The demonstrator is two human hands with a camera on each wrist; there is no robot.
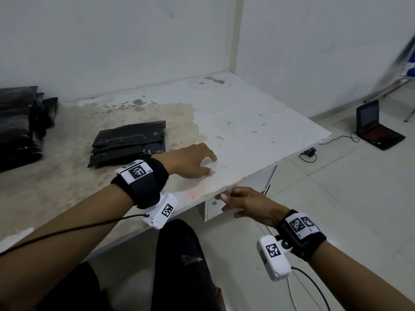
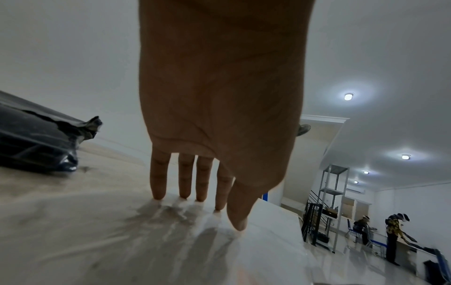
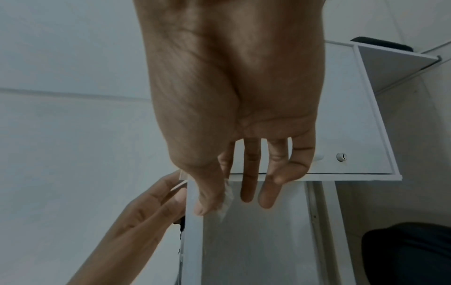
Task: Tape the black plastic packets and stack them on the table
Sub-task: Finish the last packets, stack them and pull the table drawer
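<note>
I see the black plastic packets (image 1: 129, 141) lying in a low stack on the stained white surface (image 1: 247, 122), with a taller pile of packets (image 1: 19, 126) left of that stack. My left hand (image 1: 190, 161) rests just right of the stack, fingers straight, tips on the surface. My right hand (image 1: 244, 204) hangs off the surface's near edge — thumb and forefinger pinch a small clear tape piece (image 3: 225, 200).
</note>
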